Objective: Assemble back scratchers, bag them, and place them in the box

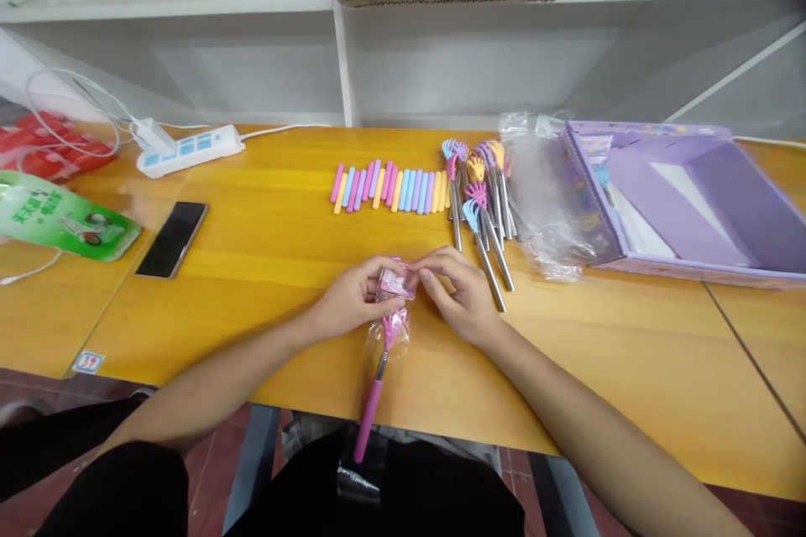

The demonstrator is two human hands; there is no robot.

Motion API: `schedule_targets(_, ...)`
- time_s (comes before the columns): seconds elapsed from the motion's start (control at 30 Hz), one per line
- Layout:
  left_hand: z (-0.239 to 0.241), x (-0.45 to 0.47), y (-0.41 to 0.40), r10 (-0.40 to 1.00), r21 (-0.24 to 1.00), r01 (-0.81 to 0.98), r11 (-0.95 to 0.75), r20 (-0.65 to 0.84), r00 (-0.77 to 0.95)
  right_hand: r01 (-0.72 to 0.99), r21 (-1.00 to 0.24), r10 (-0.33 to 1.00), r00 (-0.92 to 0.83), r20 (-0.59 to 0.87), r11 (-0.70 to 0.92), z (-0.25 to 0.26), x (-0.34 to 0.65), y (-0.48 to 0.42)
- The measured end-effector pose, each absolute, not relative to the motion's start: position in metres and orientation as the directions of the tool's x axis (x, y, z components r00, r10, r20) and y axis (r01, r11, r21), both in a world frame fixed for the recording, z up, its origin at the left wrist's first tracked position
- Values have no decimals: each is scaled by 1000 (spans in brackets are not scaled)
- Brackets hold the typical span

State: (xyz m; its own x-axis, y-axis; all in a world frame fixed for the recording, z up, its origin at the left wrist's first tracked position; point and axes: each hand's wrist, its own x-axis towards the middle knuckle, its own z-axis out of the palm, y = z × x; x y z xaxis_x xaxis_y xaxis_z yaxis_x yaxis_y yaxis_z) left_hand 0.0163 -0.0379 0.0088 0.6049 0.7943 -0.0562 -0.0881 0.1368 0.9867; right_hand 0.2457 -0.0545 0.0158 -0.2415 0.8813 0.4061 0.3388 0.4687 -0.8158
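A pink-handled metal scratcher (380, 367) in a clear plastic sleeve (395, 320) juts over the yellow wooden surface's (264, 252) near edge. The left hand (351, 299) and right hand (461, 295) both pinch the sleeve's top. Beyond lie a row of pastel tubes (390, 187) and heaped steel-shafted scratchers (484, 200).

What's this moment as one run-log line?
left hand: pinches clear bag top | right hand: pinches same top | clear bag: over pink scratcher head | table: loose scratchers, coloured sleeves

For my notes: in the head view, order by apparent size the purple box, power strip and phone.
Purple box, clearly largest.
Power strip and phone look alike; the strip lies farther, so unranked.
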Motion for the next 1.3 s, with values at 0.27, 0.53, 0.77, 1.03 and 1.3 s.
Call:
schedule_targets(0.27,14,16,-40,824,994,-18,108,-79,562,132,-969,972,-140,189,207,9,236,-55)
schedule_targets(0.53,15,15,-42,813,994,27,106,-102,574,-31,-996,958,-276,-74,-86,6,226,-55)
schedule_targets(0.77,14,20,-44,837,988,-13,155,-124,532,9,-998,946,-320,-58,-59,13,232,-52)
schedule_targets(1.03,27,10,-33,930,997,54,61,-77,359,-143,-915,820,-512,-257,-376,13,243,-54)
schedule_targets(1.3,32,6,-28,973,997,-5,-79,78,217,173,-924,579,-736,-351,-340,37,226,-82)
